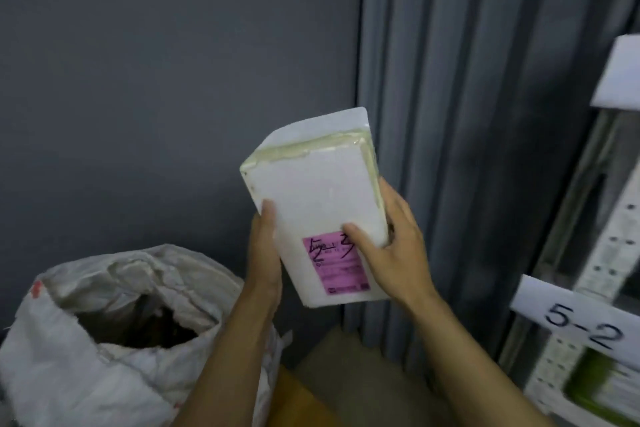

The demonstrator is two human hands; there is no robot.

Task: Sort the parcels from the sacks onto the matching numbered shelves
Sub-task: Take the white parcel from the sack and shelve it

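Note:
A white foam-like parcel (313, 191) with taped edges is held up in front of me, tilted slightly. Its pink label (337, 265) carries a handwritten number that reads roughly "5-3". My left hand (265, 253) grips the parcel's left edge, thumb on its front. My right hand (388, 246) grips the lower right edge, thumb lying across the top of the label. An open white woven sack (114, 333) stands at the lower left, its inside dark. On the right is a shelf rack (602, 253) with a white tag reading "5-2" (581, 326).
A grey wall fills the left and a grey ribbed panel (450, 114) runs down the middle. Brown cardboard (332, 378) lies on the floor below the parcel. A green-and-white parcel (602, 388) sits on the shelf under the "5-2" tag. Another white tag (620, 73) hangs higher.

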